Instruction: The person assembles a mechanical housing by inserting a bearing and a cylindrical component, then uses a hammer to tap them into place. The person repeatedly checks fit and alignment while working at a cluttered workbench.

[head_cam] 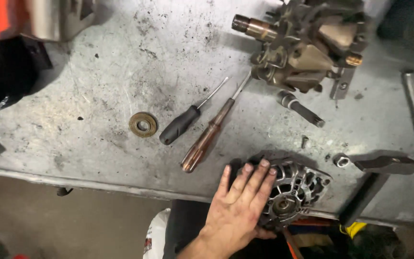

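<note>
My left hand (238,206) lies flat over the left side of a grey ribbed alternator housing (298,189) at the near edge of the metal bench (97,96). The fingers spread across its top and the thumb hooks its lower rim. Just left of the fingertips lies an amber-handled screwdriver (207,136), with a black-handled screwdriver (180,124) beside it. My right hand is out of sight.
A brown rotor with a threaded shaft (303,48) sits at the back right. A rusty ring (143,124), a dark socket bit (300,109), a small bolt (304,141), a nut (341,160) and a black bar tool (384,164) lie on the bench.
</note>
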